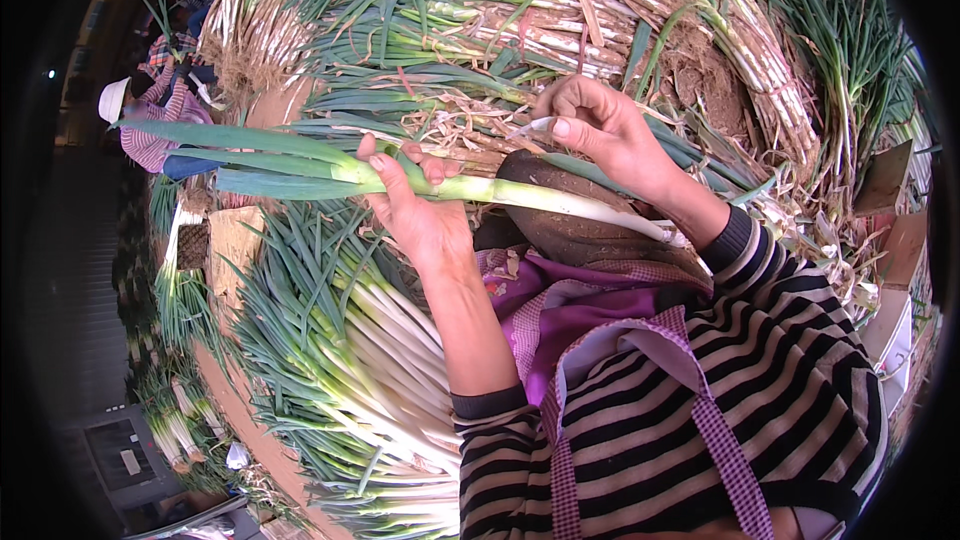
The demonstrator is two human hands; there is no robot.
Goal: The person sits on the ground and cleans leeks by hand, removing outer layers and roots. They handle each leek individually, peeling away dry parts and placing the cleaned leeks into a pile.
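Across the middle of the head view lies a single long green onion (pixel 551 200), its leaves to the left and its white root end to the right. My left hand (pixel 420 214) grips it around the pale green part, just below where the leaves split. Up and to the right of the stalk, my right hand (pixel 607 131) is apart from it, its fingers curled. Between thumb and fingers it pinches a thin whitish strip of skin (pixel 531 127). Beneath the stalk's white part are my dark trouser knee (pixel 551 165) and a purple apron (pixel 544 277).
Cleaner white-stemmed onions (pixel 390 337) are piled at my left. Ahead lie soil-covered bundles (pixel 555 37) with roots on. Peeled scraps (pixel 832 255) litter the ground at right, near wooden boards (pixel 904 247). A person in a white hat (pixel 114 100) sits at far left.
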